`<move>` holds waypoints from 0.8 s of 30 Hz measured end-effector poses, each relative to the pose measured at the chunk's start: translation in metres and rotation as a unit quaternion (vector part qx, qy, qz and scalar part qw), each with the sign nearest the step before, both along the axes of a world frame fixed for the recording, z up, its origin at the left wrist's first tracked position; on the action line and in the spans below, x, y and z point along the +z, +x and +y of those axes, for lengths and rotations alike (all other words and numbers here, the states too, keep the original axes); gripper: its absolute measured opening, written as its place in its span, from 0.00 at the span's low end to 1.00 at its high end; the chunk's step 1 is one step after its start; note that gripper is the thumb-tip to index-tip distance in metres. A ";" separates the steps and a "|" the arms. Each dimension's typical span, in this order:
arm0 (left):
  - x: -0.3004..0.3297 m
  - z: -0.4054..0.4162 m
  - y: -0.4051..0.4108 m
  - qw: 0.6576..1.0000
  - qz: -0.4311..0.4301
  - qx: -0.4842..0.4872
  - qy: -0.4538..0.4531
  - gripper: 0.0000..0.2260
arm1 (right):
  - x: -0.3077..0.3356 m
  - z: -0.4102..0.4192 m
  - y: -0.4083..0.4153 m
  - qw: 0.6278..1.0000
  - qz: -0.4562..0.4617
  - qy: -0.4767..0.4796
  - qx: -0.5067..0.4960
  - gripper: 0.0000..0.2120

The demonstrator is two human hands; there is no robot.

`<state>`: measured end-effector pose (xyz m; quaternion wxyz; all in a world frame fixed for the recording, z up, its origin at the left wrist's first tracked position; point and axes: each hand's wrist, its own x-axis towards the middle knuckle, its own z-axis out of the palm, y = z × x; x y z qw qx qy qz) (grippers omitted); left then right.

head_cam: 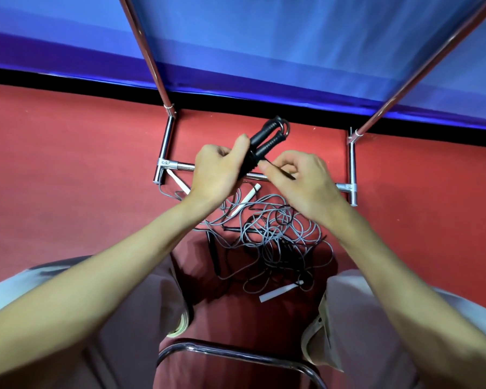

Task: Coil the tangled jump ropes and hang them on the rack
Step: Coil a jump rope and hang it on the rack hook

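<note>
Hands: left [216,169] grips black handles [260,144], right [298,178] pinches cord; tangled ropes [267,237] below.

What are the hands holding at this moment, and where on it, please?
The left hand grips the black jump-rope handles at their lower ends; the right hand pinches the thin black cord beside them.

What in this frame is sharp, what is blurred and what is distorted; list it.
Head view: the black handles in the left hand and right hand are sharp; the tangled ropes on the red floor stay legible; wide-angle stretch swells the forearms at the lower corners; glare streaks the rack.
</note>
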<state>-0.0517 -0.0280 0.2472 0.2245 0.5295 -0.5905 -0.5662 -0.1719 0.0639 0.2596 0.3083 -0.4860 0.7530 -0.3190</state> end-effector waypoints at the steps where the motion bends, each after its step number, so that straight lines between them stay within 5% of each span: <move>1: 0.000 -0.001 0.000 1.000 0.000 0.004 -0.006 0.25 | 0.001 0.001 0.000 0.999 0.036 0.010 0.010 0.15; 5: -0.003 -0.004 0.001 0.999 -0.011 0.017 -0.039 0.26 | 0.008 0.004 -0.005 0.994 0.103 0.007 0.032 0.09; 9: -0.004 -0.005 0.005 0.999 0.005 0.018 -0.046 0.27 | 0.010 0.008 -0.004 0.976 0.212 0.005 0.046 0.14; 15: 0.002 -0.007 0.005 0.992 -0.041 0.032 -0.112 0.29 | 0.013 0.002 -0.001 0.998 0.048 0.027 0.020 0.14; 19: 0.001 -0.014 0.006 0.984 -0.078 0.043 -0.151 0.34 | 0.012 0.004 -0.001 0.992 0.108 0.057 0.039 0.17; 24: -0.006 -0.005 0.011 0.948 -0.190 -0.090 -0.241 0.26 | 0.008 -0.002 -0.001 0.999 -0.007 0.046 -0.001 0.20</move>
